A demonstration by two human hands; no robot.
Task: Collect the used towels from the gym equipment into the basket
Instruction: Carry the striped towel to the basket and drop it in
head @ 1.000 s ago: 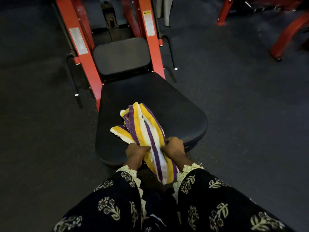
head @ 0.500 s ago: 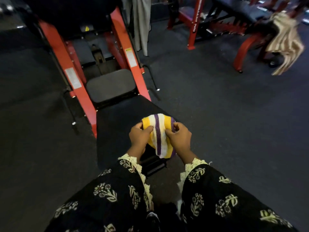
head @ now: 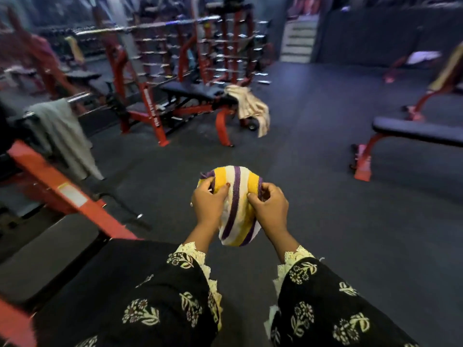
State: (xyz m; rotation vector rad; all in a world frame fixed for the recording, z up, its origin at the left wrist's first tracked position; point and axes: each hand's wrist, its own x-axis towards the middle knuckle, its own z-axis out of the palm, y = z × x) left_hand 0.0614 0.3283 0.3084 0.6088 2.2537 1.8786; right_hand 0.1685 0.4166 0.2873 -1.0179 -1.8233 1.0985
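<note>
- Here we hold the striped towel (head: 236,194) bunched into a ball. Its yellow, white and purple bands curve over the top. It is in the air above the dark floor (head: 338,209) and touches no equipment.
- Our left hand (head: 209,205) grips the left side of the striped towel, with the fingers curled into the cloth and the thumb laid across a yellow band.
- Our right hand (head: 270,209) grips its right side, with the fingers bent over the purple edge and closed on the fabric.
- Our sleeves (head: 155,296), black with pale flowers and lace cuffs, run back from the striped towel toward us.
- Below and left of the striped towel lies a black seat pad (head: 112,271). An orange-red frame (head: 50,176) rises farther left.
- Beyond the striped towel and well apart from it, a beige towel (head: 251,106) hangs over the end of a long black pad (head: 193,89) on red legs.
- Far to the left of the striped towel, a grey towel (head: 62,139) hangs from a bar.
- Well to the right of the striped towel stands a second pad (head: 421,131), also on red legs.
- Far beyond the striped towel, to the right, a pale patch (head: 423,57) rests on a red frame. It may be another cloth, but the blur keeps us from telling.
</note>
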